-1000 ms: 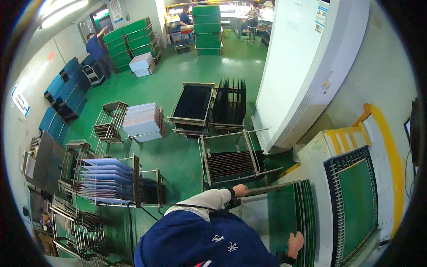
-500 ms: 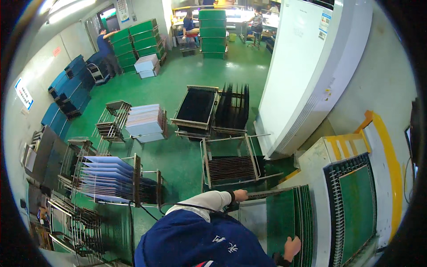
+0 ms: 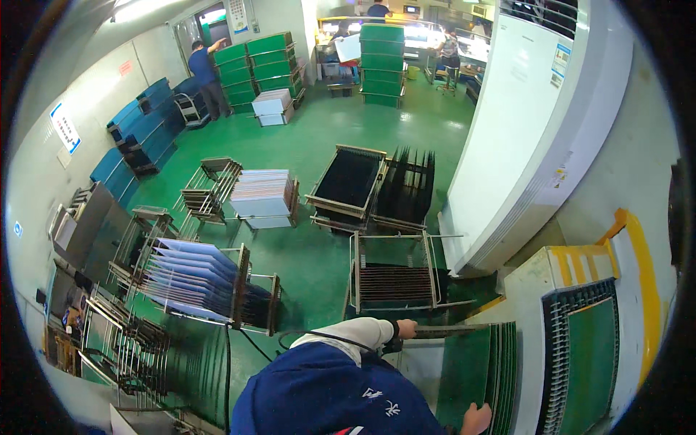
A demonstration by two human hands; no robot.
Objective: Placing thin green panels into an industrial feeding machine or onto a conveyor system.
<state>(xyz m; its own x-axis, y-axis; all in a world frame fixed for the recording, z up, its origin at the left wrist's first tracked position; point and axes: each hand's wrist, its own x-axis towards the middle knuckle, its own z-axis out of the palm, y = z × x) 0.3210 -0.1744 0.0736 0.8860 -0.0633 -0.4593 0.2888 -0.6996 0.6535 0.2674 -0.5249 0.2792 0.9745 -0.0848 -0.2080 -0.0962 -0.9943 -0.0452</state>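
Observation:
Close to my body, a rack of thin green panels [image 3: 464, 373] stands upright in a row, with a slotted metal rail [image 3: 457, 332] along the far side. My left hand [image 3: 407, 329] is closed round the left end of that rail. At the near side, my right hand [image 3: 476, 418] pinches the edge of a green panel, its fingertips partly hidden by the panels. Left of the panels a pale flat surface [image 3: 419, 362] shows between my sleeve and the rack.
To the right a bristle-edged machine bed [image 3: 545, 348] carries a green panel [image 3: 591, 355]. A tall white cabinet [image 3: 515, 130] stands ahead right. Metal racks [image 3: 395, 279] and a rack of pale panels [image 3: 192, 275] stand on the green floor. A co-worker [image 3: 206, 76] touches stacked green bins [image 3: 272, 61].
My view has turned left and up, so the room sits farther right and lower. Both hands keep about the same places on the rack. A white sheet now shows near the far bench.

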